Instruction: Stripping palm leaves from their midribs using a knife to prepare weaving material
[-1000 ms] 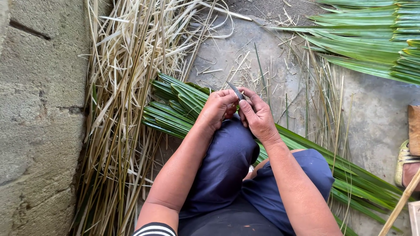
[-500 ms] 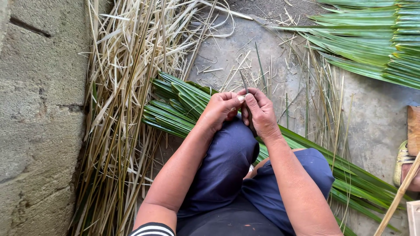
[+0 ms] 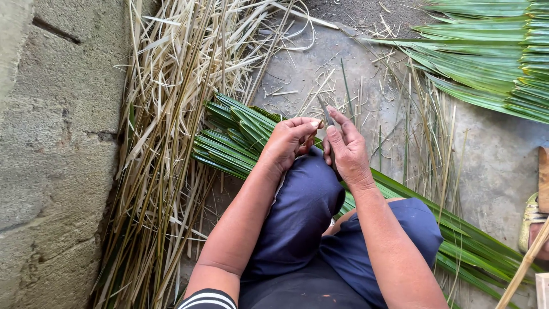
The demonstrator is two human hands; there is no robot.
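My left hand (image 3: 289, 142) and my right hand (image 3: 345, 147) meet above my raised knee in dark blue cloth (image 3: 303, 197). Between the fingertips runs a thin green leaf strip (image 3: 323, 110) that points away from me. My right hand grips a small dark knife, whose blade lies along the strip by my thumb. My left hand pinches the strip close beside it. Under my leg lies a bundle of long green palm leaves (image 3: 234, 140) that fans out to the left.
A heap of dry pale strips and midribs (image 3: 171, 114) lies along a rough concrete wall (image 3: 51, 149) on the left. More green fronds (image 3: 492, 57) lie at the top right. A foot in a sandal (image 3: 532, 220) and a wooden stick (image 3: 523, 269) show at the right edge.
The strip now sticks out farther beyond my fingertips. My right hand has turned so the blade lies along the strip. The view has shifted slightly.
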